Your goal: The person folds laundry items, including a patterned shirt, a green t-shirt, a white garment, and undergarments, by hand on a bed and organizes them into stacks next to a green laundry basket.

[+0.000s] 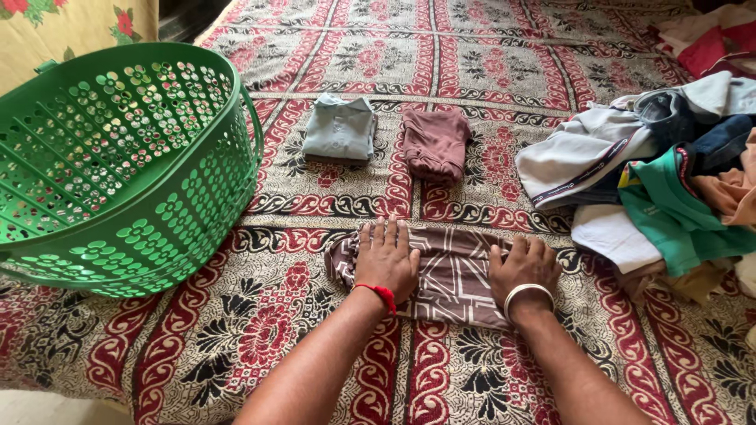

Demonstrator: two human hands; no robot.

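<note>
Brown patterned cloth (453, 271) lies under both hands; left hand (386, 260) fingers flat; right hand (524, 267) fingers curled.

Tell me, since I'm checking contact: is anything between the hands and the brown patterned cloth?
Nothing visible. The left hand and right hand both lie flat, directly on the brown patterned cloth, spread on the bedspread.
</note>
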